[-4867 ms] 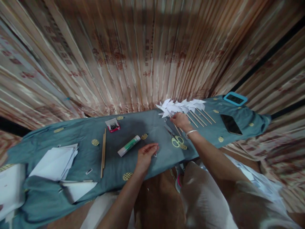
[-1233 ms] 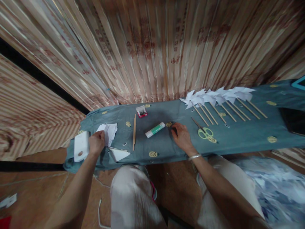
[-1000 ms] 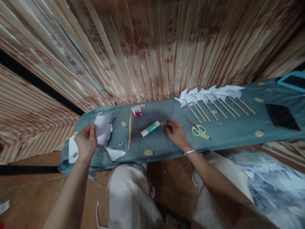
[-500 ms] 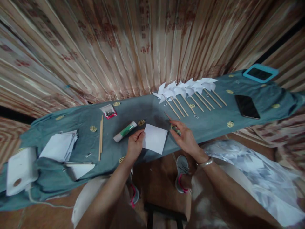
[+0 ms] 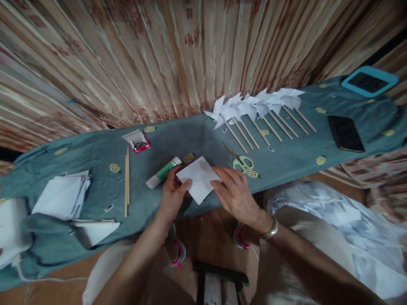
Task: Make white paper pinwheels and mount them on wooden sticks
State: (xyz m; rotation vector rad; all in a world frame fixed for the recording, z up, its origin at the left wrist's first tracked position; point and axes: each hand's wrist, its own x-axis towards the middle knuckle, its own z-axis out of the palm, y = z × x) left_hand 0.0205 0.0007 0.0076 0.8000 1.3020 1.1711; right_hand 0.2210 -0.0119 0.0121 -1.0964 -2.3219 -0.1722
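The left hand (image 5: 171,197) pinches a white square paper sheet (image 5: 199,178) at the near edge of the teal tablecloth (image 5: 197,140), beside a green-white glue stick (image 5: 163,173). The right hand (image 5: 235,195) lays flat fingers on it, not grasping.

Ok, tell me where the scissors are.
Head view: the scissors lie on the blue cloth, just beyond the right hand and the paper square, nearer than the row of paper pinwheels.
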